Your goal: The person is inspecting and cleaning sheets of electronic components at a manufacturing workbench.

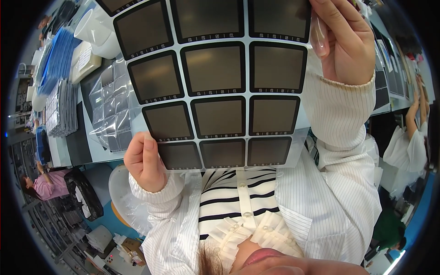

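Note:
A large sheet of dark rectangular panels is held up in front of my chest. The panels have black borders with a row of small pale marks, and they sit in rows on a pale film backing. My left hand is closed on the sheet's lower left corner, the thumb on its face. At the upper right edge, my right hand grips the sheet with its thumb pointing down; some fingertips are hidden. The sheet's top runs out of view. A clear film margin shows along its lower right.
On the table at left lie clear plastic-wrapped panel sheets, a stack of sheets, blue sheets and white rolls. More dark sheets lie at right. A person in pink and another in white are nearby.

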Available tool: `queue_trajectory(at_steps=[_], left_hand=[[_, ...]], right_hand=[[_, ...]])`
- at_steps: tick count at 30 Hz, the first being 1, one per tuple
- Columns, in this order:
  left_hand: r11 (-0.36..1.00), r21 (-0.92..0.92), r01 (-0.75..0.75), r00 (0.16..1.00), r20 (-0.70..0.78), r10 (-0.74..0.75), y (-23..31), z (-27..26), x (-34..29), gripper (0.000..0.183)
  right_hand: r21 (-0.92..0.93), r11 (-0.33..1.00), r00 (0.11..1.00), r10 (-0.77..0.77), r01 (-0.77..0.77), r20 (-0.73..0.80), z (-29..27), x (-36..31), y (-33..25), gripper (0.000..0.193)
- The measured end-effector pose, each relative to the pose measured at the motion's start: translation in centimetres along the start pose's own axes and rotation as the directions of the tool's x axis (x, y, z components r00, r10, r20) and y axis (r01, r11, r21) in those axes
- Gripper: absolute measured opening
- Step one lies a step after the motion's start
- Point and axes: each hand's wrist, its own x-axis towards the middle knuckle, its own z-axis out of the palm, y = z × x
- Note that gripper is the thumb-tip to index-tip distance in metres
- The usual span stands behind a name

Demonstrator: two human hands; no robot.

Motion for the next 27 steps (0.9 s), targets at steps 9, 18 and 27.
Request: queue_trajectory(at_steps=[9, 18, 27], left_hand=[[0.997, 0.077, 0.019, 0.997, 0.074, -0.024, 0.5, 1.4, -0.2, 0.023], [0.99, 0.093, 0.104, 0.972, 0.201, -0.121, 1.3, 2.3, -0.2, 0.023], [0.981, 0.146, 0.125, 0.968, 0.199, -0.153, 1.9, 2.8, 0.6, 0.023]], right_hand=[[-0.059, 0.998, 0.999, -0.013, 0.011, -0.03, -2.5, 0.2, 0.1, 0.013], [-0.146, 0.979, 0.979, -0.121, 0.145, 0.165, -7.7, 1.4, 0.1, 0.025], [-0.162, 0.981, 0.993, -0.115, 0.111, -0.016, -5.6, 3.0, -1.2, 0.016]])
